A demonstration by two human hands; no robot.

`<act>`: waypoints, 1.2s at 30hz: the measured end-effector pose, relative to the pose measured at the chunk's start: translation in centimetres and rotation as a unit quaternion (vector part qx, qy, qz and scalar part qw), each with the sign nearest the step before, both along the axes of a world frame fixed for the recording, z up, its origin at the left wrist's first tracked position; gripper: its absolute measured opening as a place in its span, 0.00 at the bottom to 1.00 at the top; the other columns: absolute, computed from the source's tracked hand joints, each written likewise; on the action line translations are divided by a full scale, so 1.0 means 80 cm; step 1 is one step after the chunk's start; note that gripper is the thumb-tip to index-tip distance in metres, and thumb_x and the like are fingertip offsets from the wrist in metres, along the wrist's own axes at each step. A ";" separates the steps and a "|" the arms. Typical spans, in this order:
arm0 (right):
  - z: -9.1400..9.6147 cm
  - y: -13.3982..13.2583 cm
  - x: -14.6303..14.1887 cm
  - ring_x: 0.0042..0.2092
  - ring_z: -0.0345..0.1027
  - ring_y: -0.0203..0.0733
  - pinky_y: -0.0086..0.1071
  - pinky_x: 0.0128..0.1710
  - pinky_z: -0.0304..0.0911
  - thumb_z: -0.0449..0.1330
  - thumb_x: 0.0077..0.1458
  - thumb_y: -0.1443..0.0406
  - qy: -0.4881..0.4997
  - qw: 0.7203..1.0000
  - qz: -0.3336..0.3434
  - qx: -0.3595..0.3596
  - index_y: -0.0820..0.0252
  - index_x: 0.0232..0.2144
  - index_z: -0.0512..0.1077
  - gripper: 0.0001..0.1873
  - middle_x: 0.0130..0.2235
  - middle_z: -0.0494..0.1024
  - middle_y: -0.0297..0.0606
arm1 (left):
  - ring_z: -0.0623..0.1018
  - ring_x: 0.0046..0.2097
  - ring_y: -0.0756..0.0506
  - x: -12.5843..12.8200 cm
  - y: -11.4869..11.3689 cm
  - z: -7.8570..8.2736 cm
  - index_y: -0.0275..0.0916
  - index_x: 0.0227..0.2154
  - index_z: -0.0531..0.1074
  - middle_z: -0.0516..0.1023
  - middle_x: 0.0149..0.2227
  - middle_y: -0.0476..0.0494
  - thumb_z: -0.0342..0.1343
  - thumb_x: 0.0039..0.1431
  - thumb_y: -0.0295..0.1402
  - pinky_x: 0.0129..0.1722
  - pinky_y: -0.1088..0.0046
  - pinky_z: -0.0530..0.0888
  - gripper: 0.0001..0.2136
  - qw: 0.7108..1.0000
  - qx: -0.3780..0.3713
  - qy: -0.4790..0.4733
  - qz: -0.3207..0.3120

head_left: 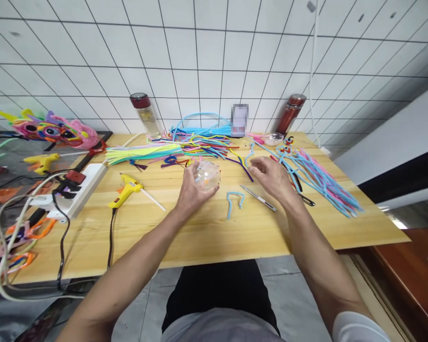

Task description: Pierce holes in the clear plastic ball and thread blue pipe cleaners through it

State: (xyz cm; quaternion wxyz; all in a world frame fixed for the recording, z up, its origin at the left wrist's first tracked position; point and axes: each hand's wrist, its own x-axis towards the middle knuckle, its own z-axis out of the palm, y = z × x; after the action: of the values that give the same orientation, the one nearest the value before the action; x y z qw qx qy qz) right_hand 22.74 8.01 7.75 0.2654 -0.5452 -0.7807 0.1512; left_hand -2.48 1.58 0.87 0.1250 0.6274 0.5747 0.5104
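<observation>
My left hand (193, 190) is closed around a clear plastic ball (207, 175) with small coloured bits showing in it, above the middle of the table. Further right, my right hand (271, 176) hovers with its fingers curled together; anything between the fingertips is too small to make out. A short blue pipe cleaner (250, 153) lies close by those fingertips, and a dark purple one (245, 170) lies just left of them. Between my arms rest a bent blue pipe cleaner (230, 203) and a silver craft knife (259, 198).
A yellow glue gun (125, 191) with its cord lies left, beside a white power strip (83, 192). Pipe cleaner bundles (142, 153) spread along the back; another bundle (330, 185) lies right. Two bottles (146, 116) (290, 115) and a phone (239, 120) stand near the tiled wall.
</observation>
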 end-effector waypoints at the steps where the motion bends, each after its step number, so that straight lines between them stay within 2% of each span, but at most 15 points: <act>1: 0.001 -0.001 0.013 0.47 0.76 0.46 0.38 0.47 0.65 0.58 0.64 0.60 -0.069 0.997 -0.023 -0.024 0.55 0.46 0.77 0.12 0.46 0.83 0.41 | 0.72 0.64 0.35 -0.001 0.001 -0.002 0.39 0.64 0.55 0.65 0.62 0.31 0.73 0.48 0.40 0.64 0.50 0.73 0.44 1.000 -0.012 -0.007 -0.006; 3: -0.005 -0.011 0.032 0.43 0.76 0.47 0.37 0.41 0.62 0.60 0.61 0.62 -0.136 0.988 -0.036 -0.067 0.55 0.39 0.78 0.07 0.40 0.83 0.40 | 0.71 0.64 0.35 0.000 0.002 -0.004 0.40 0.65 0.54 0.64 0.63 0.31 0.73 0.48 0.39 0.62 0.49 0.74 0.45 0.999 -0.025 -0.009 -0.021; 5: -0.021 -0.025 0.041 0.42 0.75 0.49 0.37 0.37 0.59 0.62 0.58 0.63 -0.158 0.983 -0.035 -0.093 0.56 0.35 0.76 0.04 0.39 0.83 0.42 | 0.71 0.63 0.35 0.002 0.000 -0.006 0.42 0.65 0.56 0.65 0.62 0.34 0.73 0.47 0.38 0.62 0.49 0.74 0.45 0.999 -0.028 0.002 -0.035; 8: -0.046 -0.042 0.044 0.44 0.74 0.49 0.36 0.39 0.58 0.61 0.59 0.63 -0.166 0.980 -0.034 -0.104 0.57 0.33 0.73 0.04 0.42 0.81 0.45 | 0.71 0.63 0.35 0.006 -0.003 -0.008 0.44 0.64 0.60 0.68 0.59 0.37 0.74 0.45 0.38 0.64 0.49 0.72 0.43 0.998 -0.032 0.024 -0.052; 11: -0.060 -0.045 0.043 0.45 0.73 0.49 0.36 0.40 0.59 0.58 0.61 0.64 -0.146 0.983 -0.031 -0.103 0.56 0.31 0.69 0.06 0.42 0.79 0.46 | 0.71 0.63 0.34 0.007 -0.006 -0.008 0.44 0.64 0.59 0.67 0.60 0.36 0.74 0.44 0.41 0.65 0.49 0.70 0.45 0.997 -0.046 0.035 -0.051; 14: -0.060 -0.039 0.045 0.40 0.73 0.49 0.37 0.37 0.59 0.56 0.62 0.63 -0.102 0.989 -0.044 -0.100 0.55 0.33 0.66 0.04 0.37 0.79 0.44 | 0.72 0.63 0.33 0.009 -0.010 -0.007 0.43 0.63 0.59 0.68 0.60 0.35 0.73 0.46 0.43 0.64 0.49 0.71 0.43 0.997 -0.061 0.035 -0.028; 17: -0.054 -0.034 0.046 0.35 0.73 0.45 0.35 0.36 0.61 0.53 0.63 0.61 -0.045 0.994 -0.029 -0.099 0.54 0.37 0.64 0.03 0.32 0.79 0.37 | 0.73 0.62 0.34 0.014 -0.014 -0.004 0.42 0.60 0.59 0.68 0.59 0.34 0.72 0.47 0.42 0.63 0.50 0.72 0.40 0.997 -0.070 0.017 -0.005; 20: -0.044 -0.034 0.041 0.32 0.73 0.42 0.33 0.35 0.63 0.53 0.63 0.59 0.023 0.996 0.008 -0.084 0.53 0.40 0.64 0.06 0.30 0.79 0.33 | 0.74 0.60 0.34 0.022 -0.016 -0.002 0.41 0.59 0.58 0.68 0.58 0.33 0.73 0.45 0.43 0.61 0.50 0.73 0.41 0.997 -0.073 -0.010 0.010; 23: -0.030 -0.034 0.028 0.34 0.74 0.43 0.34 0.35 0.63 0.54 0.63 0.56 0.084 0.994 0.062 -0.032 0.54 0.42 0.68 0.11 0.33 0.80 0.35 | 0.75 0.59 0.34 0.028 -0.019 -0.001 0.41 0.58 0.58 0.67 0.58 0.34 0.73 0.44 0.46 0.60 0.48 0.74 0.42 0.996 -0.088 -0.020 0.028; 27: -0.018 -0.026 0.001 0.36 0.74 0.43 0.34 0.37 0.62 0.49 0.69 0.55 0.065 0.988 0.138 0.007 0.53 0.39 0.74 0.16 0.35 0.81 0.36 | 0.77 0.56 0.35 0.033 -0.024 -0.003 0.42 0.58 0.57 0.69 0.57 0.35 0.73 0.46 0.47 0.58 0.49 0.75 0.41 0.993 -0.103 -0.033 0.043; 32: -0.034 -0.020 -0.019 0.39 0.75 0.43 0.35 0.40 0.63 0.48 0.71 0.56 0.049 0.983 0.175 0.039 0.54 0.37 0.74 0.17 0.37 0.82 0.38 | 0.73 0.62 0.35 0.032 -0.030 -0.006 0.40 0.61 0.56 0.68 0.60 0.32 0.72 0.48 0.44 0.62 0.51 0.73 0.42 0.998 -0.058 0.010 0.037; 36: -0.054 -0.024 -0.018 0.41 0.74 0.44 0.35 0.42 0.64 0.46 0.73 0.56 0.059 0.979 0.191 0.048 0.54 0.38 0.73 0.18 0.37 0.80 0.40 | 0.71 0.63 0.34 0.031 -0.035 0.000 0.40 0.59 0.61 0.69 0.58 0.35 0.74 0.45 0.42 0.63 0.51 0.73 0.40 0.996 -0.053 0.057 0.033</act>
State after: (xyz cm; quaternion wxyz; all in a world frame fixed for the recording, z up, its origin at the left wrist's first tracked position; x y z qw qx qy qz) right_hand 21.29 6.07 3.39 0.3032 -0.3630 -0.8595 0.1937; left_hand 0.02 -1.21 0.84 0.1081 0.6283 0.6278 0.4465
